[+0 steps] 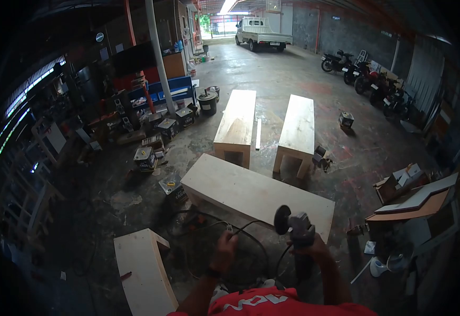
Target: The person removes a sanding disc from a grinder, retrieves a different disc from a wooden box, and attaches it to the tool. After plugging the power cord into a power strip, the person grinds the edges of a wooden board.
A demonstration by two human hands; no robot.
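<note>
My right hand (318,249) is wrapped round the body of an angle grinder (301,231). Its dark round disc (282,219) points up and to the left, above the near edge of a long pale wooden bench (256,192). In my left hand (224,252) the fingers are closed on a black power cord (247,227), with a small light-coloured end just above the fingertips. More dark cord loops over the floor between my arms. To the left of my left hand stands another wooden bench (140,268), with a small dark reddish object on its top.
Two more wooden benches (236,118) (297,124) stand farther off, a thin white strip (258,134) between them. Several paint cans (145,158) line the left side. Boards (417,197) lean at right, near a white-blue object (378,267). Motorcycles (364,79) and a truck (263,36) are behind.
</note>
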